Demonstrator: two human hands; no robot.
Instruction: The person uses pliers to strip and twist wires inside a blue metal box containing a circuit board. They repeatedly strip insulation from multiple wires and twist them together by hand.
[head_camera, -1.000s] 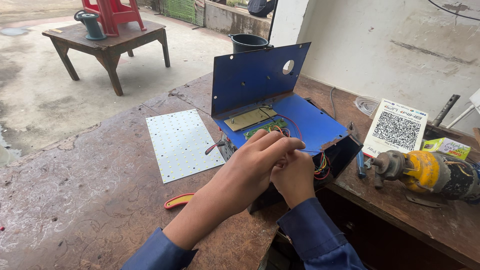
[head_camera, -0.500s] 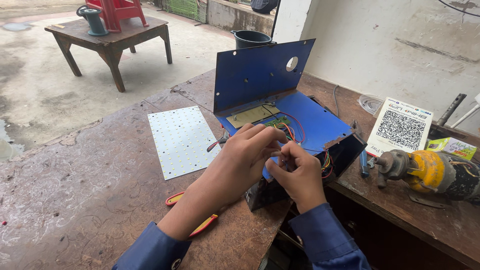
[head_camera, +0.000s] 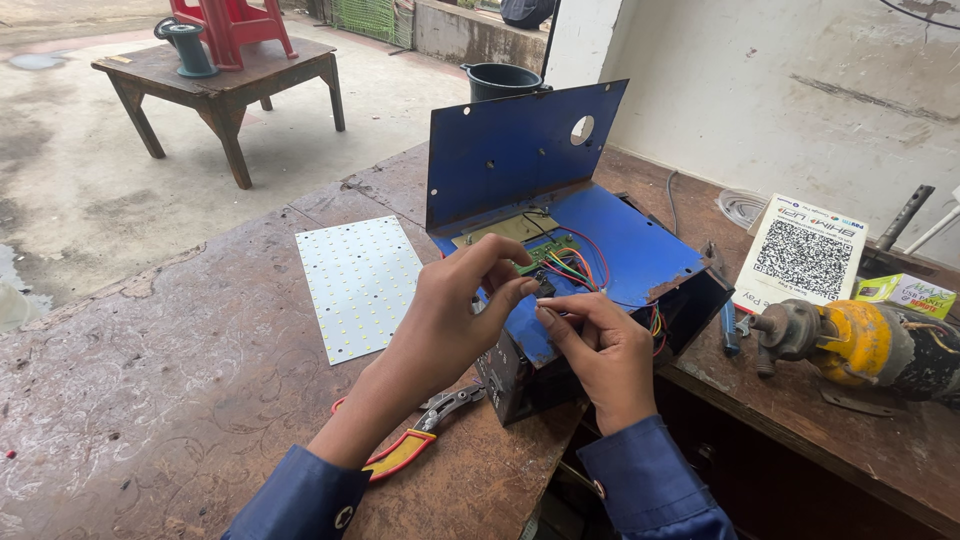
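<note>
A blue metal box (head_camera: 640, 250) with its lid (head_camera: 520, 150) standing upright rests on the worn wooden workbench (head_camera: 180, 380). On top of the box lie a small green circuit board (head_camera: 545, 255) and a bundle of coloured wires (head_camera: 578, 270). My left hand (head_camera: 455, 320) pinches something small at the board's near edge. My right hand (head_camera: 600, 350) sits just beside it, its fingertips closed on the wires at the same spot. What exactly sits between the fingertips is too small to make out.
A white panel of tiny lights (head_camera: 360, 285) lies flat to the left of the box. Red-and-yellow pliers (head_camera: 420, 440) rest under my left forearm. At the right are a yellow power tool (head_camera: 870, 345), a white printed card (head_camera: 805, 255) and a small green box (head_camera: 905, 293). A black bucket (head_camera: 505, 80) and a low wooden table (head_camera: 220, 85) stand behind.
Both hands have drawn back towards me and apart, uncovering the circuit board and wires. The pliers now show beneath my left forearm.
</note>
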